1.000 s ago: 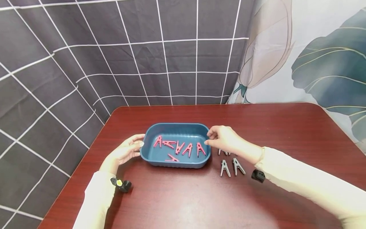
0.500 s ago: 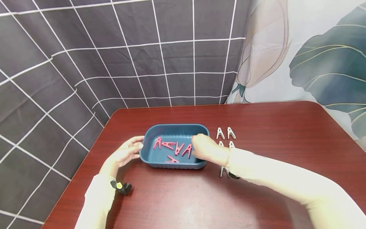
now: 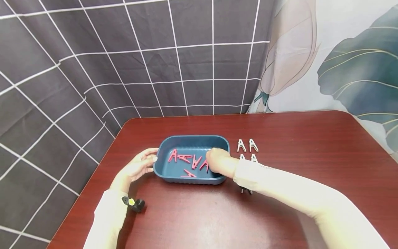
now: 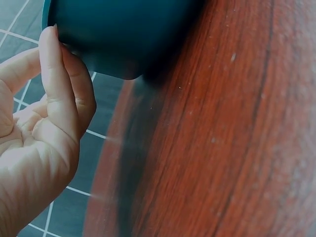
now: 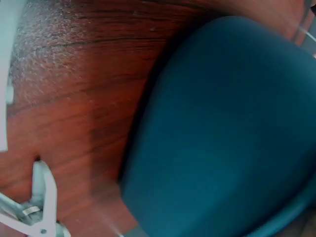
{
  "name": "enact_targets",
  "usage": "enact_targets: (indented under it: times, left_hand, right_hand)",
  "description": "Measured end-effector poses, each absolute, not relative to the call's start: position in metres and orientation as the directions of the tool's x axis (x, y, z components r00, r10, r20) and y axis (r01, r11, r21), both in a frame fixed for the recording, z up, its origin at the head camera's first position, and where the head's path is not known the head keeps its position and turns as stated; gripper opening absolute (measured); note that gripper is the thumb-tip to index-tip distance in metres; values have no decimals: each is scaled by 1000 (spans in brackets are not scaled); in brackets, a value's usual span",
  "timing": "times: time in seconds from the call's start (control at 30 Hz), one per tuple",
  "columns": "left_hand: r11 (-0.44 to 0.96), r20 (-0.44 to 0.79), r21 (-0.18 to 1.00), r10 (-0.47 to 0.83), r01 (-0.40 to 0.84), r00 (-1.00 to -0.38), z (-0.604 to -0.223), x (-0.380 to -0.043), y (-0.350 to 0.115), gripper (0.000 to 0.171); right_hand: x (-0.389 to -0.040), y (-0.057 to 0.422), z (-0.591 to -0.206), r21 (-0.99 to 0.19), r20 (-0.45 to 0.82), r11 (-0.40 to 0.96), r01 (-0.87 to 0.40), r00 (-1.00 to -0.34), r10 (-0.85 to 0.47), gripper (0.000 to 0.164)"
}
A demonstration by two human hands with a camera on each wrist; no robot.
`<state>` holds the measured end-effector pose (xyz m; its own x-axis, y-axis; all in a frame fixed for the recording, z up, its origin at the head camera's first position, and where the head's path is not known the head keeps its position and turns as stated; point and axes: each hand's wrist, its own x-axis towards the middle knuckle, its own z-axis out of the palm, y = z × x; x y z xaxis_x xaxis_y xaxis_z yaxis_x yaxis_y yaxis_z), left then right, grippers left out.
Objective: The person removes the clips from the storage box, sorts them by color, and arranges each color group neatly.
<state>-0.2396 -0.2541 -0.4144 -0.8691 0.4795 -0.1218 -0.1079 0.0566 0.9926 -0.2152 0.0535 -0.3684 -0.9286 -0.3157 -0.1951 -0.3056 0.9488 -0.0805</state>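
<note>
A blue plastic tray point(image 3: 192, 180) stands on the table with several pink clothespins point(image 3: 173, 155) lying in it. At its left end, my left hand point(image 3: 136, 167) grips the rim between thumb and fingers; the left wrist view shows fingertips point(image 4: 52, 44) against the tray wall. My right hand point(image 3: 220, 162) reaches down inside the right end, knuckles up. It partly covers one pink clothespin point(image 3: 204, 165). The right fingertips are hidden, so whether they pinch anything cannot be seen. The right wrist view shows the tray's outer wall point(image 5: 212, 123) but not the fingers.
Right of the tray, several pale grey clothespins point(image 3: 253, 145) lie in rows on the red-brown table point(image 3: 186, 218); my right forearm passes over the nearer ones. A dark grid-patterned cloth point(image 3: 192, 62) hangs behind the table.
My right hand has moved from above the tray's right rim down into it, covering the rightmost pink clothespin, then slightly further left. My left hand stays on the tray.
</note>
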Motion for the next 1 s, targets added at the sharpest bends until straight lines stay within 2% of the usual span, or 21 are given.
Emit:
enact_targets:
  times: [0.13, 0.33, 0.63, 0.8, 0.93, 1.0]
  left_hand:
    - [60, -133, 991, 476, -118, -869, -414, -240, -253, 36]
    - [43, -120, 993, 486, -114, -866, -413, -241, -253, 34]
    - [30, -139, 989, 476, -142, -868, -411, -239, -251, 33]
    - [24, -145, 988, 475, -152, -868, -409, -237, -249, 32]
    - [25, -147, 988, 469, -153, -871, -408, -236, -248, 32]
    - [28, -152, 987, 463, -157, -873, -408, -235, -247, 31]
  right_hand:
    - [-218, 56, -371, -122, -172, 948, -293, -935, -311, 10]
    - [-220, 60, -375, -174, -73, 933, -314, -941, -331, 15]
    - [-218, 66, -367, -235, -29, 914, -331, -937, -347, 4]
    - [-216, 78, -359, -346, 56, 865, -363, -929, -367, 9]
    - [-213, 91, -356, -472, 145, 787, -396, -916, -374, 3]
    - [-211, 98, -355, -529, 189, 741, -414, -909, -372, 6]
